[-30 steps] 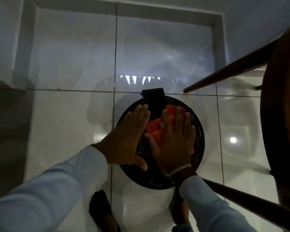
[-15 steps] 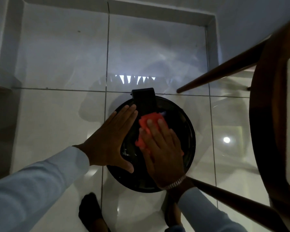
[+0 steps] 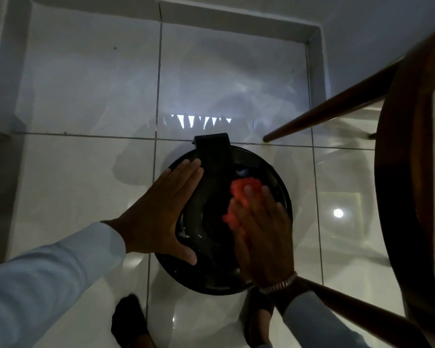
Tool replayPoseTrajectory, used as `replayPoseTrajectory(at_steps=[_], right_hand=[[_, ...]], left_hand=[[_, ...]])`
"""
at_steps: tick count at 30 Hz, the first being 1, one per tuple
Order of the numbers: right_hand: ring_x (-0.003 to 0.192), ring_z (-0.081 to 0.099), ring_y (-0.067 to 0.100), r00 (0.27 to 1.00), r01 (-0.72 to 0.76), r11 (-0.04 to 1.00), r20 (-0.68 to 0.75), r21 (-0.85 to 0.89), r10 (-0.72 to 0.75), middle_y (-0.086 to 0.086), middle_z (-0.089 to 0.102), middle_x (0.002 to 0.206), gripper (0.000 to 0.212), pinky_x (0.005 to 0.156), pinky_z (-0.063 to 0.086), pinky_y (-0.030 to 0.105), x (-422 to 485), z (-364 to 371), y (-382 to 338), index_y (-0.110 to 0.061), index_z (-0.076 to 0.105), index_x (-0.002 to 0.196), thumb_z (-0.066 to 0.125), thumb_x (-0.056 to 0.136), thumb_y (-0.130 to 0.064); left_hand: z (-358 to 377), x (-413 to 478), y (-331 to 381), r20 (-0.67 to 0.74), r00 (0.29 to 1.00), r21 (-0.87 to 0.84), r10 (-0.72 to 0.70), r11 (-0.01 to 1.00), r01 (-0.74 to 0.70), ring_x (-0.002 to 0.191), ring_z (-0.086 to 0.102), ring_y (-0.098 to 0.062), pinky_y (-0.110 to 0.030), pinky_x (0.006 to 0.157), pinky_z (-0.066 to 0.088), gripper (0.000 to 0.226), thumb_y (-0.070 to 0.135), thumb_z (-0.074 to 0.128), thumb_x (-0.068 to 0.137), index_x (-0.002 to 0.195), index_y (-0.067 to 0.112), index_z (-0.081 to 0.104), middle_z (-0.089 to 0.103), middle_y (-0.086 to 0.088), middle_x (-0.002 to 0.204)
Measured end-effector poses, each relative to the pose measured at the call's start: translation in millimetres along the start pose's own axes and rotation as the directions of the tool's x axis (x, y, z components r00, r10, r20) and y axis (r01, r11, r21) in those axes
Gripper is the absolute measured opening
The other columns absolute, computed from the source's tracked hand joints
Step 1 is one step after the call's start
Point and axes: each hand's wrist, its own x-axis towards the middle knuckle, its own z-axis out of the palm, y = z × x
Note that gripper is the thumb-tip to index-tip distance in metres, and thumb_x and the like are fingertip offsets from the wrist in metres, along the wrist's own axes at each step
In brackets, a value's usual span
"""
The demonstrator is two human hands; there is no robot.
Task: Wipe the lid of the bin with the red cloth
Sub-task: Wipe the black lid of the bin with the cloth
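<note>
A round black bin lid (image 3: 212,262) with a hinge tab at its far edge sits on the white tiled floor, seen from above. My left hand (image 3: 158,217) lies flat with spread fingers on the lid's left rim. My right hand (image 3: 260,234) presses the red cloth (image 3: 239,194) flat against the right half of the lid; the cloth shows past my fingertips and along my index finger, the rest is hidden under my palm. The right hand is motion-blurred.
A dark wooden chair (image 3: 412,197) stands at the right, one leg (image 3: 332,106) angled over the floor beyond the bin, another (image 3: 357,312) beside my right wrist. My two feet (image 3: 129,322) stand just below the bin. A wall skirting (image 3: 236,23) runs along the far side.
My right hand has slid the red cloth from the lid's middle toward its right side. My left hand has stayed on the left rim.
</note>
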Motion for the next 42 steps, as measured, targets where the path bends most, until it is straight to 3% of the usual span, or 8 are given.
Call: replayPoseTrajectory(at_steps=[4, 10, 15, 21, 27, 34, 37, 42], right_hand=[[0.148, 0.018, 0.026, 0.961, -0.253, 0.964, -0.097, 0.075, 0.26, 0.003, 0.035, 0.154, 0.044, 0.118, 0.019, 0.047, 48, 5, -33, -0.027, 0.046, 0.137, 0.04, 0.097, -0.043], [0.146, 0.023, 0.028, 0.986, 0.167, 0.986, 0.022, 0.005, -0.167, 0.006, 0.037, 0.152, 0.045, 0.109, 0.033, 0.055, -17, 2, -9, -0.026, 0.048, 0.135, 0.042, 0.093, -0.04], [0.147, 0.019, 0.026, 0.978, -0.186, 0.981, -0.082, 0.058, 0.19, 0.003, 0.038, 0.153, 0.041, 0.114, 0.027, 0.053, 47, 5, -31, -0.028, 0.049, 0.134, 0.043, 0.095, -0.041], [0.147, 0.021, 0.029, 0.972, 0.232, 0.973, 0.041, -0.015, -0.231, 0.004, 0.029, 0.156, 0.046, 0.11, 0.032, 0.057, -20, 5, -12, -0.028, 0.041, 0.139, 0.035, 0.096, -0.041], [0.148, 0.015, 0.025, 0.952, -0.284, 0.956, -0.098, 0.076, 0.291, 0.002, 0.031, 0.156, 0.044, 0.116, 0.024, 0.054, 50, 7, -35, -0.028, 0.044, 0.138, 0.038, 0.096, -0.042], [0.149, 0.016, 0.021, 0.984, 0.152, 0.971, 0.068, 0.183, -0.167, -0.001, 0.025, 0.158, 0.053, 0.116, 0.026, 0.053, -10, 0, -59, -0.03, 0.031, 0.145, 0.038, 0.096, -0.048], [0.149, 0.016, 0.018, 0.999, 0.035, 0.897, 0.005, 0.441, -0.041, -0.004, 0.022, 0.159, 0.051, 0.121, 0.012, 0.047, 5, -18, -40, -0.035, 0.023, 0.147, 0.03, 0.097, -0.048], [0.142, 0.029, 0.029, 0.991, -0.118, 0.88, 0.004, 0.461, 0.131, 0.006, 0.042, 0.145, 0.042, 0.115, 0.024, 0.059, 55, -21, -6, -0.011, 0.046, 0.135, 0.035, 0.095, -0.018]], left_hand=[[2, 1, 0, -0.007, 1.0, 0.012, -0.005, 1.0, 0.005, 0.149, -0.022, -0.012, -0.019, 0.116, -0.022, 0.148, 0.091, 0.063, 0.048, 0.151, 0.023, -0.018, -0.025, 0.009, 0.161], [-1, 0, 2, 0.001, 1.0, -0.014, -0.005, 1.0, 0.005, 0.148, -0.024, -0.01, -0.02, 0.117, -0.021, 0.149, 0.088, 0.067, 0.046, 0.151, 0.024, -0.018, -0.027, 0.012, 0.16], [2, 2, 2, -0.014, 1.0, -0.009, -0.009, 1.0, 0.009, 0.148, -0.023, -0.01, -0.022, 0.117, -0.019, 0.149, 0.089, 0.065, 0.046, 0.151, 0.024, -0.018, -0.026, 0.011, 0.161], [2, 1, 0, -0.013, 1.0, -0.011, 0.018, 1.0, -0.018, 0.148, -0.024, -0.009, -0.033, 0.118, -0.01, 0.148, 0.089, 0.064, 0.047, 0.15, 0.027, -0.021, -0.027, 0.013, 0.16], [10, 3, -4, -0.073, 0.997, -0.023, 0.037, 0.999, -0.039, 0.149, -0.021, -0.009, -0.029, 0.12, -0.012, 0.147, 0.092, 0.062, 0.046, 0.15, 0.027, -0.019, -0.025, 0.015, 0.16], [6, 1, -6, -0.098, 0.991, 0.06, 0.086, 0.995, -0.081, 0.15, -0.02, -0.013, -0.025, 0.12, -0.016, 0.136, 0.086, 0.06, 0.059, 0.152, 0.016, -0.01, -0.013, -0.002, 0.164], [0, -5, 1, -0.064, 0.997, 0.137, 0.052, 0.99, -0.043, 0.142, -0.037, -0.011, -0.021, 0.113, -0.028, 0.133, 0.082, 0.059, 0.064, 0.146, 0.017, -0.023, -0.027, -0.001, 0.159], [-9, -23, 40, -0.126, 0.985, -0.07, -0.116, 0.992, 0.108, 0.141, -0.038, -0.012, -0.03, 0.121, -0.018, 0.107, 0.05, 0.048, 0.077, 0.143, 0.022, -0.031, -0.034, 0.006, 0.155]])
